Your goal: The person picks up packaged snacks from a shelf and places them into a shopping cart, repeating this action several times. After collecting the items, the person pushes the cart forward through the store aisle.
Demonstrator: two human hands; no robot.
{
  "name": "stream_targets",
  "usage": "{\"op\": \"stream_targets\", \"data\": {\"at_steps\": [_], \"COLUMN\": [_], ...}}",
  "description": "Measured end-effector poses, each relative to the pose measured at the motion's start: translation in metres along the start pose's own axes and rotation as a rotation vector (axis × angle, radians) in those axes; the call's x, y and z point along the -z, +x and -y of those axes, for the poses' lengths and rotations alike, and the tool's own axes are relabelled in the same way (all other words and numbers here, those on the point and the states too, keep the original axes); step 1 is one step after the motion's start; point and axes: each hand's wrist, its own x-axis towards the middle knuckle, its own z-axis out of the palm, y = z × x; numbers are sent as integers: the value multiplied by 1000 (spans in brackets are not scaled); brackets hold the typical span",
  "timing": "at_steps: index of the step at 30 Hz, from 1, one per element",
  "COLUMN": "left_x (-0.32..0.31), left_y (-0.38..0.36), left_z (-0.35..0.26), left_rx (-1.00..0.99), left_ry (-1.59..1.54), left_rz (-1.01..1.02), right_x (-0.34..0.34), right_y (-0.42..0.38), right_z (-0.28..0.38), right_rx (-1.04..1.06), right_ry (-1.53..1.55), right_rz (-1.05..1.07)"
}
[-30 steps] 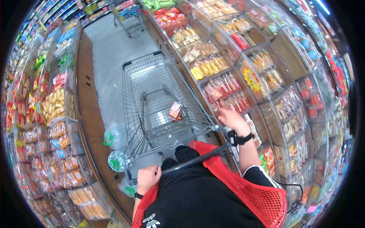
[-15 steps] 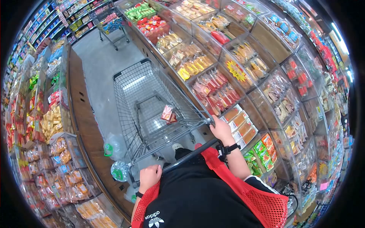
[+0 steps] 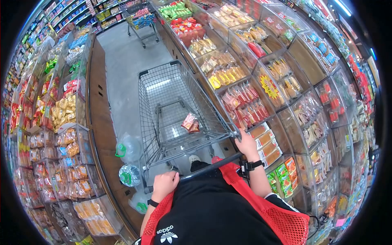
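Observation:
A grey wire shopping cart (image 3: 179,102) stands in front of me, its basket stretching away down the aisle. My left hand (image 3: 165,182) is closed over the left part of its dark handle (image 3: 210,167); the fingertips are partly hidden. At the handle's right end, my right hand (image 3: 247,143) grips the bar near the basket's corner. A few red-and-white snack packets (image 3: 190,123) lie on the basket floor, out of reach of both hands. Dark bands circle both wrists.
Clear bins of wrapped snacks (image 3: 245,106) line the right side. Wood-sided bins (image 3: 67,110) border the left. Large clear bottles with green caps (image 3: 130,175) stand on the floor beside the cart's left rear. Another loaded cart (image 3: 142,20) is farther up the aisle.
The view has turned a little left, so the cart and shelves sit farther right in the picture. Both hands remain on the handle. The packets in the basket look slightly shifted.

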Motion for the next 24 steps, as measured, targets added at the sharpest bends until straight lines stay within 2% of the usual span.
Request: {"op": "stream_targets", "data": {"at_steps": [4,6,7,8,9,10,11,12,14,17,20,21,24], "left_x": [2,6,5,5,5,5,4,2,3,5,5,6,6], "left_y": [3,3,2,3,3,2,2,2,3,6,8,9,11], "left_z": [-1,-5,-6,-6,-5,-4,-3,-3,-4,-6,-5,-5,-6], "left_rx": [-3,29,26,24,21,26,31,36,37,57,80,86,107], "left_ry": [-4,-11,-20,-29,-38,-31,-25,-20,-22,-43,-47,-50,-65], "left_rz": [-3,23,20,16,14,24,34,43,39,65,106,113,121], "right_x": [-3,13,-14,0,-6,-20,-18,7,3,-33,-73,-66,-73], "right_y": [3,20,46,54,76,101,117,117,148,188,203,197,192], "right_z": [-8,-23,-69,-72,-90,-120,-127,-101,-108,-120,-113,-102,-88], "right_rx": [58,-192,146,-55,-148,-9,-9,-110,-5,81,182,327,267], "right_ry": [15,566,549,649,695,579,572,606,634,465,608,361,-15], "right_rz": [-15,341,186,202,166,85,98,176,289,351,334,237,212]}}
